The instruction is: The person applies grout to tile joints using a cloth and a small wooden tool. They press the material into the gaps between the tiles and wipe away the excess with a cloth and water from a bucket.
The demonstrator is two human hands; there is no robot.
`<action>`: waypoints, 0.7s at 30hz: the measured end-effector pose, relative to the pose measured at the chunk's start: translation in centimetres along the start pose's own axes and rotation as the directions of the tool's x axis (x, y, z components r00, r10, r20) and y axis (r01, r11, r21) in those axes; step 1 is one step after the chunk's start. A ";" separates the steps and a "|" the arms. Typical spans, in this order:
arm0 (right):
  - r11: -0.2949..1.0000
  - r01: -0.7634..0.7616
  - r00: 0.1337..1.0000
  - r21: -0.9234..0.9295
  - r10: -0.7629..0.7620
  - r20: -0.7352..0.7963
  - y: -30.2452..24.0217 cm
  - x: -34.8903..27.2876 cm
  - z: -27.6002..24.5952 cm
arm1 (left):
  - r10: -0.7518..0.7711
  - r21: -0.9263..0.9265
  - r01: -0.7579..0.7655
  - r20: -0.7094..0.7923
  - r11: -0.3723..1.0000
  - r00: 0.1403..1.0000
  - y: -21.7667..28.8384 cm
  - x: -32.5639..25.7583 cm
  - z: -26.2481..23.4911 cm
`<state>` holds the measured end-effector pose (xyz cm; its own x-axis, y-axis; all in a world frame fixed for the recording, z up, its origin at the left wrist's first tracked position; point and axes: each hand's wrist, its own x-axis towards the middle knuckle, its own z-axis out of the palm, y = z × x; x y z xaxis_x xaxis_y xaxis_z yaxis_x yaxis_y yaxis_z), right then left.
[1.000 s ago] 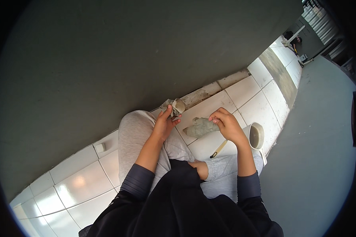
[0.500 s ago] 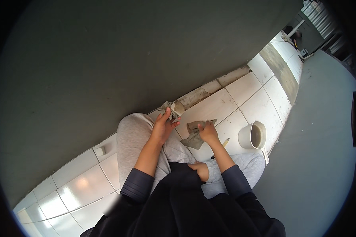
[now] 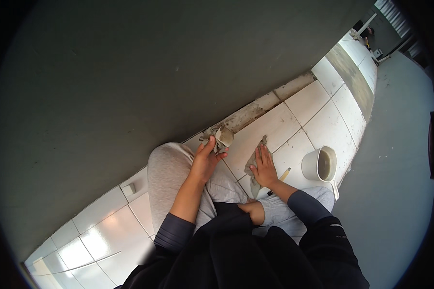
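My left hand (image 3: 207, 164) is closed on a crumpled grey-brown rag (image 3: 207, 132), close to the wall's base. A pale, short, round-faced piece (image 3: 225, 137) sits against that rag; whether my fingers grip it too cannot be made out. Fingers stretched, my right hand (image 3: 265, 168) lies flat on a second grey cloth (image 3: 251, 159), which is spread in a long strip over the white floor tiles (image 3: 279, 123). Beside my right wrist is a slim tool with a yellowish end (image 3: 286, 173), its other end dark and partly hidden.
A white dipper (image 3: 311, 166) with murky liquid stands at the right, its handle toward my knee. The dark grey wall (image 3: 130, 72) rises on the left, with a rough, dirty skirting strip (image 3: 255, 111) at its foot. Another grey wall (image 3: 390, 192) bounds the right. A small white block (image 3: 128, 189) lies behind my left knee.
My right hand has gone from gripping the bunched cloth to lying flat on it, and the cloth is now more stretched out. My left hand keeps its hold. The whole view has shifted slightly.
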<state>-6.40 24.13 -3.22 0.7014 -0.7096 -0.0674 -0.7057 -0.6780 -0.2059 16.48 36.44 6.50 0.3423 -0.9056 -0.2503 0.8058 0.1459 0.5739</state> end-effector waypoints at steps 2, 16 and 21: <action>0.927 0.376 0.914 -0.020 -0.367 0.171 2.1 -0.6 -2.0 | -0.001 0.005 0.000 0.014 1.000 1.000 -0.1 0.1 -0.1; 0.575 0.781 0.505 0.242 -0.811 0.296 -2.3 1.8 -1.7 | -0.035 0.064 0.035 -0.007 0.997 0.999 -0.6 0.4 0.1; 0.582 0.781 0.546 0.227 -0.813 0.202 -3.3 2.5 -1.0 | -0.032 0.024 0.031 0.032 0.999 0.999 -1.1 0.4 -0.2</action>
<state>-2.38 24.39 -1.70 0.9771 0.2021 -0.0670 0.1601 -0.9049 -0.3944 15.81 35.94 5.63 0.3012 -0.9219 -0.2436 0.8043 0.1084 0.5843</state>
